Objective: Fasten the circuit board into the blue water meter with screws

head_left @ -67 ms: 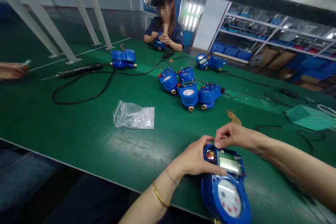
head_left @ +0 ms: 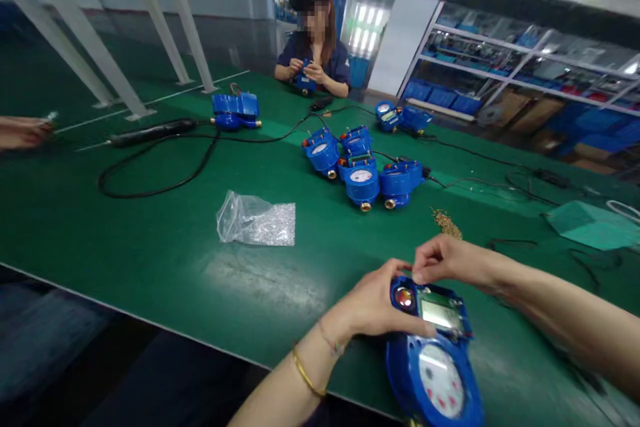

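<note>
Blue water meter (head_left: 434,360) at near right edge of green table (head_left: 150,247), gripped by left hand (head_left: 373,303); right hand (head_left: 443,259) pinching at its top edge. Barely shifted since a moment ago. Farther off: bag of screws (head_left: 256,220), cluster of meters (head_left: 360,163).

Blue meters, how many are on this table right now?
About 8: one in my hands, four clustered mid-table, one pair far left, one pair far right, one in the co-worker's hands. Overlap may hide more.
</note>
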Demonstrator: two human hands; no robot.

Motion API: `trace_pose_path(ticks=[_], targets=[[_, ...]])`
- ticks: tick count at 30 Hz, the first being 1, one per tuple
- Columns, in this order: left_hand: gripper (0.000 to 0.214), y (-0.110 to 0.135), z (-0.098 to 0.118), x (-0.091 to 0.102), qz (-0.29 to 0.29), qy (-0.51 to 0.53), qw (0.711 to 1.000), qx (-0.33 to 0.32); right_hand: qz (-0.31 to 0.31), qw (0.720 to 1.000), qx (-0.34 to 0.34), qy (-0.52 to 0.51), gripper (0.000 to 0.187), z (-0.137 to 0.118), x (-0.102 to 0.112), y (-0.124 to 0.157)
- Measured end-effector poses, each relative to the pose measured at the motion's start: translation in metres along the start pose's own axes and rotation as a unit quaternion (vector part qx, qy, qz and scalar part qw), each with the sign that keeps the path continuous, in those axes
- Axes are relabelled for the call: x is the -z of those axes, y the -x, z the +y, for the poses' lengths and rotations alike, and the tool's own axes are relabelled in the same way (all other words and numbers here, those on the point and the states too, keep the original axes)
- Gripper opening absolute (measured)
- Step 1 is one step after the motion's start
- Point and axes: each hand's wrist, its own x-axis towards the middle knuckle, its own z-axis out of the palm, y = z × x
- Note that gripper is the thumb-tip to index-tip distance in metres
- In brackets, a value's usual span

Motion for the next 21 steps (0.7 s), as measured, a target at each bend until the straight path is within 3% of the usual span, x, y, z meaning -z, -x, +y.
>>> trace_pose_path(ticks=[5, 12, 18, 21], targets=[[0.09, 0.0, 0.003, 0.0, -0.001, -0.005, 1.0, -0.002, 0.026, 0.999, -0.034, -0.01, 0.034, -0.009, -0.003, 0.005], [0.095, -0.002, -0.003, 0.0, 0.006, -0.011, 1.0, -0.006, 0.051, 0.998, -0.037, -0.003, 0.032, -0.008, -0.01, 0.005], [0.096, -0.001, -0.006, 0.0, 0.011, -0.002, 1.0, -0.001, 0.025, 0.998, -0.051, -0.019, 0.041, -0.007, -0.008, 0.0], [0.097, -0.002, -0.006, 0.002, 0.013, -0.004, 1.0, -0.006, -0.001, 0.999, -0.039, -0.032, 0.037, -0.005, -0.005, -0.002]])
